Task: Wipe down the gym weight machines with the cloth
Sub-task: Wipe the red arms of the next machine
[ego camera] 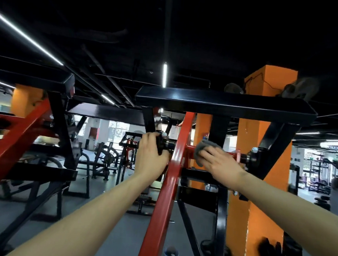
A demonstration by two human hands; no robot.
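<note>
Where orange pillars [270,78] rise, right hand [221,164] presses cloth [203,149] on axle [232,155].

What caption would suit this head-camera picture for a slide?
Right hand presses a grey cloth against the machine's red pivot while the left hand grips a black fitting.

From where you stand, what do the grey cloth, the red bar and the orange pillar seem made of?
The grey cloth: soft fabric, likely microfibre; it bunches fuzzily under the right hand. The red bar: probably steel tube, glossy paint with sheen streaks. The orange pillar: likely painted masonry; matte, chipped white spots.
</note>
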